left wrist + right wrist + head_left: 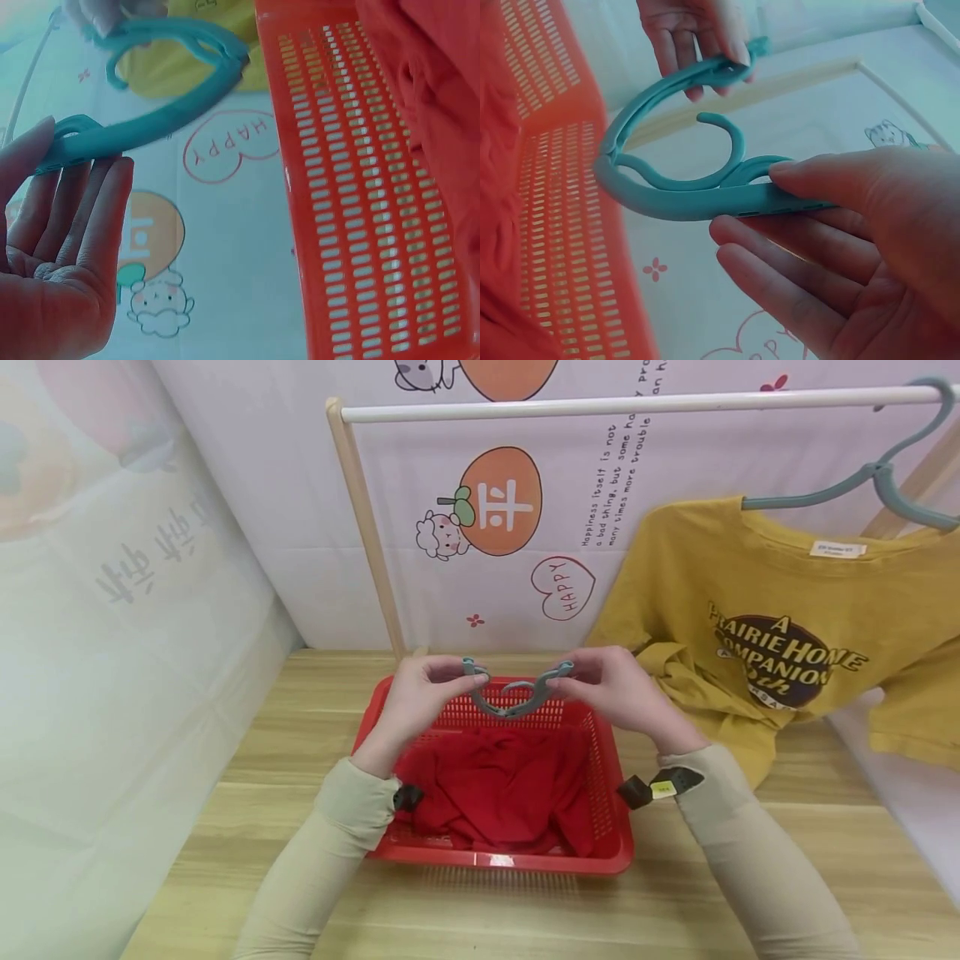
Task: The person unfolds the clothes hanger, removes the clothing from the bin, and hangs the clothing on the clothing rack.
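Note:
A teal folding hanger (504, 710) is held above the far part of a red basket, its two arms bent up into a U. My left hand (422, 693) pinches the end of one arm between thumb and fingers. The other arm's end is pinched by my right hand (617, 692), thumb on top and fingers beneath in the right wrist view. The hanger's hook (731, 146) lies folded inside the U. Under the hands, crumpled red cloth (502, 785) fills the red basket (555, 862).
Behind the basket stands a clothes rack with a white rail (600, 406) and wooden posts. A yellow T-shirt (675, 577) hangs at right on another teal hanger (817, 496). The wooden table (247, 793) meets white printed cloth walls at the back and left.

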Tool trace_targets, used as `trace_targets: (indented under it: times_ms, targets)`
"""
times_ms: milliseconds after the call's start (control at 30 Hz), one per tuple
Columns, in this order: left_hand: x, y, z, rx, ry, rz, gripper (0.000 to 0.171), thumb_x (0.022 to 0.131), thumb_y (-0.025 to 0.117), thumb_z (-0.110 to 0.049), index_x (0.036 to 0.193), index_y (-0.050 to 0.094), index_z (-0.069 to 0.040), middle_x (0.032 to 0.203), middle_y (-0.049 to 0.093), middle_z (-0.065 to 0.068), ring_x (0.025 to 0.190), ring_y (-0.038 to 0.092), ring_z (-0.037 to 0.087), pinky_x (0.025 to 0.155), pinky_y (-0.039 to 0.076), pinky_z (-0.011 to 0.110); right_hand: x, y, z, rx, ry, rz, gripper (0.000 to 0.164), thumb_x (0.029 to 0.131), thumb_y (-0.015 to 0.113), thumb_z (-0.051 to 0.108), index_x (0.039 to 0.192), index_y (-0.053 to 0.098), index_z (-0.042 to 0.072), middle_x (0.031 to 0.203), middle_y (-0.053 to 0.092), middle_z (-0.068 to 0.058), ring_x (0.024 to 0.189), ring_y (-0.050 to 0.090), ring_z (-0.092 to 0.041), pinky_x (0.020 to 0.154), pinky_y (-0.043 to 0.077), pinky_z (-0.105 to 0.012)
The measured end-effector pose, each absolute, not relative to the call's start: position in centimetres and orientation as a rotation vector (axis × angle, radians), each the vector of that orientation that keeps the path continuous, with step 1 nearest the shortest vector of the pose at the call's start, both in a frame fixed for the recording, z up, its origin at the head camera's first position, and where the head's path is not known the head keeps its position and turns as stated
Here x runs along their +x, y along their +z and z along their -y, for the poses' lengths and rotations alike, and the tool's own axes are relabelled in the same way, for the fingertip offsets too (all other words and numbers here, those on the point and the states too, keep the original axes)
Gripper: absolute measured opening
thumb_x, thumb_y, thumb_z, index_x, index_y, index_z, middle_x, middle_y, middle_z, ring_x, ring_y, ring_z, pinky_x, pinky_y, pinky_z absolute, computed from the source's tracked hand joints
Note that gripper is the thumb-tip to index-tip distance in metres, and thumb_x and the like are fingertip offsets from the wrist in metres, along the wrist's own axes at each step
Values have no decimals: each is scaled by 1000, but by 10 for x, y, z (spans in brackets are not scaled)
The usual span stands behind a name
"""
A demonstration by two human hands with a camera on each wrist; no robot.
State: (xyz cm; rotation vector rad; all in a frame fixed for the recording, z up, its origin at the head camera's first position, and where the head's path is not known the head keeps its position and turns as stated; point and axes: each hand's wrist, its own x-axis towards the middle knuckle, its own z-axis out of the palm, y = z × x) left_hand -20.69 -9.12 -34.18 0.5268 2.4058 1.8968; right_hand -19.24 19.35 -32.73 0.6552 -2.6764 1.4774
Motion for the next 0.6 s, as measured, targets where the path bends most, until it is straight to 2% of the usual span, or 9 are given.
trace_targets:
  times_ms: [100,300,467,600]
  targets:
    - [-209,-341,98,516,1947,-2393,19,89,82,-24,104,82,-12,99,76,2,98,69,20,90,54,39,-193,-328,-200,622,1588,2629,14,95,75,9,104,73,-1,93,75,-12,87,75,-28,75,61,-34]
    - [-212,-341,110,454,2020,-2368,22,91,80,-20,104,79,-4,96,76,6,93,69,23,86,57,36,-194,-327,-212,500,1704,2548,22,97,73,12,111,70,-5,97,75,-17,85,75,-27,75,61,-34]
    - [-214,-341,119,387,2057,-2368,25,90,81,-18,108,78,-1,97,76,6,92,71,23,85,58,34,-193,-328,-221,401,1808,2458,27,98,72,16,114,68,-4,101,75,-15,92,74,-31,81,60,-36]
    - [-214,-341,125,380,2090,-2315,27,91,80,-19,109,77,0,99,75,9,97,70,28,88,57,36,-192,-329,-226,363,1885,2399,29,99,71,20,117,68,-2,104,75,-12,94,74,-26,85,59,-37]
